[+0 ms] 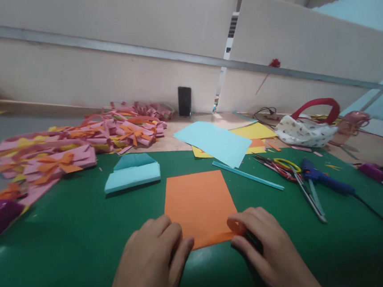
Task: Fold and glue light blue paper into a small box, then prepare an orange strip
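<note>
A square sheet of orange paper (198,202) lies on the green mat in front of me. My left hand (158,248) has its fingers curled over the near left corner, with the thumb at the near edge. At the near right corner, my right hand (260,239) pinches the paper between thumb and fingers, and that edge lifts a little. Something dark shows under the right palm; I cannot tell if it is an object or shadow. Beyond the orange sheet lie a light blue sheet (217,139) and a narrow blue strip (249,176).
Folded light blue paper (133,178) sits left of the orange sheet. Pink, orange and yellow paper bows (112,132) pile up at the left. Scissors (283,167), a blue glue gun (325,177) and a patterned bag (305,131) are at the right. A phone (184,101) leans against the back panel.
</note>
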A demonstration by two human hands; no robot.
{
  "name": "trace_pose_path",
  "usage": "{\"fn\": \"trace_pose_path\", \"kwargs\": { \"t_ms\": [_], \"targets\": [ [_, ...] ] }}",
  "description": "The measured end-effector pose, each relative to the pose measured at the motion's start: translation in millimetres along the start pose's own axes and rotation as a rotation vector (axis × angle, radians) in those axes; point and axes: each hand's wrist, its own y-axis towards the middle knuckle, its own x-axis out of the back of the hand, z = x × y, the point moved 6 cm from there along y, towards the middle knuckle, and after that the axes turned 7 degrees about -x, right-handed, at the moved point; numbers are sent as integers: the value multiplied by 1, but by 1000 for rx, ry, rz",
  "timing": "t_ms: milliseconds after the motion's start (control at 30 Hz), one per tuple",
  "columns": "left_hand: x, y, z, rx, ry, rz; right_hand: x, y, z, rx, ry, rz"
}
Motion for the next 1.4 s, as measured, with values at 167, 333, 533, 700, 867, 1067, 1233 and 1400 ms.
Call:
{"fn": "trace_pose_path", "kwargs": {
  "t_ms": [167, 333, 533, 700, 867, 1067, 1233, 1400],
  "targets": [
    [0, -1, 1, -18, -1, -43, 0, 5, 1, -37, -17, 40],
    [-2, 0, 2, -23, 8, -30, -5, 7, -3, -51, -152, -14],
    [-1, -2, 2, -15, 50, -11, -10, 10, -4, -21, -283, -16],
    [2, -2, 3, 27, 37, 40, -6, 9, 0, -8, -235, -18],
    [4, -4, 3, 40, 11, 67, -3, 4, 27, 302, -255, -82],
    [6, -4, 3, 33, -4, 37, 7, -6, 19, 470, -279, -71],
    [6, -8, 7, 13, -44, 10, 12, -13, -3, 441, -245, -110],
    [13, -21, 37, 55, -89, -72, 9, -12, -5, 411, -151, -116]
  ]
}}
